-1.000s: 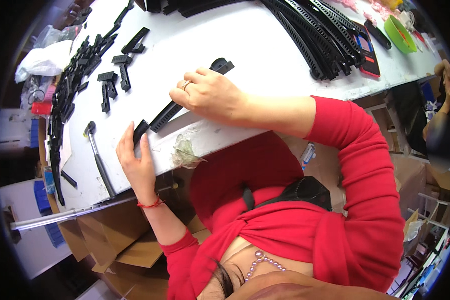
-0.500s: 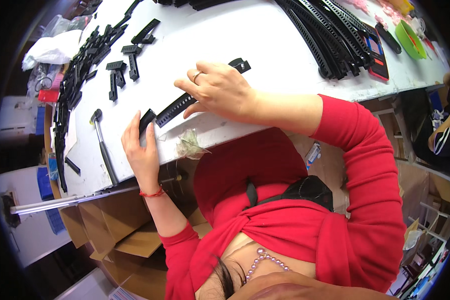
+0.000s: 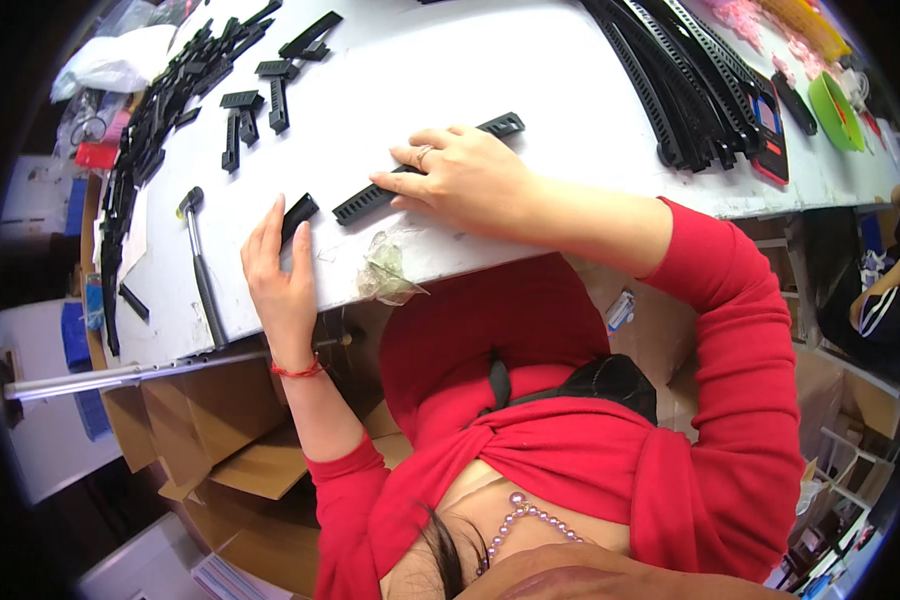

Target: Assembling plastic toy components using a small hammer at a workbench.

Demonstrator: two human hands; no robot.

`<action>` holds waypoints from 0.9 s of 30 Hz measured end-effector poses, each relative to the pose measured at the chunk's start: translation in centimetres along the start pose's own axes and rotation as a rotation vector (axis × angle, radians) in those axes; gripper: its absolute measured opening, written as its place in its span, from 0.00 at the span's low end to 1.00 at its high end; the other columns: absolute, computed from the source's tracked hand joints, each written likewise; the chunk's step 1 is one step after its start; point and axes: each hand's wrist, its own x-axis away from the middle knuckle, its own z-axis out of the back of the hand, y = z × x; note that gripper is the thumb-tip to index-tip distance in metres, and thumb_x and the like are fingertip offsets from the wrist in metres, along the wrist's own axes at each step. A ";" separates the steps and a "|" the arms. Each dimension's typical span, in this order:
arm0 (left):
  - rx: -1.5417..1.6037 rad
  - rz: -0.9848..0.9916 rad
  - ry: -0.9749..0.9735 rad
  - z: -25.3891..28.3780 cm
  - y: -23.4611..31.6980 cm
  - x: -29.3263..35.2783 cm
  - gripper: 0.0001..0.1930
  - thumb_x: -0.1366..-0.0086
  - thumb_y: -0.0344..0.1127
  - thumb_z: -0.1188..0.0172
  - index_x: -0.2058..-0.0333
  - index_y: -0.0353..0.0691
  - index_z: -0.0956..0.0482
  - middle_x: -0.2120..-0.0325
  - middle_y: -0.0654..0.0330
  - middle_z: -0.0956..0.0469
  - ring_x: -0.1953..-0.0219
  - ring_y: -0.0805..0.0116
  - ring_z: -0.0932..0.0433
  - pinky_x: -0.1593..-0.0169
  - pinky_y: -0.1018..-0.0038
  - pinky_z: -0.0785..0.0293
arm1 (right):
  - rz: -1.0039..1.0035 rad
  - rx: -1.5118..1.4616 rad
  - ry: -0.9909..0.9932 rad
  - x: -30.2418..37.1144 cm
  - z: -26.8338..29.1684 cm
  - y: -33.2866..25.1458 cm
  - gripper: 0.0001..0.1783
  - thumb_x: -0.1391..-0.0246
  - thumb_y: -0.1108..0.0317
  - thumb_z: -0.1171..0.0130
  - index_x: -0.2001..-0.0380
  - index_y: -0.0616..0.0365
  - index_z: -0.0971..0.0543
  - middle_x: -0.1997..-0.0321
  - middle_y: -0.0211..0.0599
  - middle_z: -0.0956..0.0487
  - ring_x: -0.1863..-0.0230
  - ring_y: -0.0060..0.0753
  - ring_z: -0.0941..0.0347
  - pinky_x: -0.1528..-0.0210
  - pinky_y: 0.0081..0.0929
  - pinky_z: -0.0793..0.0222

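Note:
On the white table, my right hand [image 3: 470, 182] lies across a long black slotted plastic strip [image 3: 364, 204], fingers and thumb closed over its middle. Both ends of the strip stick out from under the hand. My left hand [image 3: 282, 278] is near the table's front edge, with a short black plastic piece [image 3: 299, 211] between its thumb and fingers. A small gap separates this piece from the strip's left end. The lower part of the short piece is hidden by the left hand.
A hammer [image 3: 201, 265] lies left of my left hand. Several short black pieces [image 3: 239, 127] lie beyond it, with a long heap [image 3: 160, 125] at the left. Crumpled clear plastic [image 3: 388, 272] sits at the front edge. Long black strips [image 3: 685, 90], a phone [image 3: 770, 140] and a green bowl [image 3: 835, 112] are at the right.
The long strip has come apart from the short piece, and the gap between them is wider. My right hand has moved slightly to the right with the strip. The whole view has shifted a little.

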 end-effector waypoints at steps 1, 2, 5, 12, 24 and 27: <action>-0.001 0.011 0.003 0.1 -0.2 0.0 0.19 0.33 0.33 0.42 0.44 0.40 0.25 0.51 0.52 0.23 0.47 0.56 0.28 0.43 0.65 0.33 | -0.034 -0.082 -0.030 0.0 0.5 0.1 0.17 0.49 0.66 0.41 0.54 0.46 0.18 0.54 0.32 0.20 0.55 0.35 0.25 0.51 0.33 0.29; 0.047 0.048 -0.016 0.1 -0.5 -0.1 0.18 0.32 0.33 0.43 0.44 0.40 0.24 0.52 0.52 0.23 0.48 0.56 0.28 0.43 0.65 0.33 | -0.068 -0.163 -0.062 -0.1 0.8 0.1 0.16 0.50 0.66 0.38 0.55 0.48 0.17 0.55 0.31 0.20 0.55 0.36 0.26 0.51 0.34 0.29; 0.132 0.095 0.015 0.0 -1.0 0.2 0.14 0.31 0.31 0.44 0.48 0.38 0.21 0.55 0.53 0.21 0.51 0.61 0.26 0.46 0.69 0.31 | -0.180 -0.396 -0.007 -0.6 0.7 -0.3 0.14 0.52 0.68 0.35 0.58 0.49 0.16 0.58 0.33 0.21 0.55 0.39 0.26 0.51 0.34 0.29; 0.488 0.167 -0.183 3.0 -1.8 -0.8 0.07 0.39 0.25 0.36 0.62 0.34 0.16 0.63 0.58 0.18 0.62 0.73 0.22 0.55 0.78 0.29 | -0.343 -0.497 -0.091 -1.1 1.9 -0.6 0.13 0.54 0.66 0.34 0.61 0.49 0.16 0.60 0.35 0.21 0.55 0.40 0.24 0.51 0.35 0.27; 0.294 -0.007 -0.271 3.4 -1.2 0.0 0.15 0.42 0.27 0.34 0.54 0.41 0.16 0.58 0.57 0.19 0.55 0.66 0.23 0.51 0.73 0.27 | -0.354 -0.470 -0.156 -1.5 1.9 -0.8 0.11 0.52 0.63 0.35 0.63 0.51 0.17 0.64 0.36 0.20 0.58 0.42 0.23 0.55 0.37 0.28; 0.327 -0.022 -0.280 3.4 -1.6 0.2 0.15 0.42 0.27 0.34 0.55 0.40 0.16 0.60 0.57 0.19 0.55 0.68 0.23 0.52 0.74 0.28 | -0.347 -0.469 -0.157 -1.5 1.8 -0.8 0.11 0.51 0.63 0.36 0.63 0.51 0.17 0.63 0.38 0.21 0.58 0.42 0.23 0.55 0.37 0.27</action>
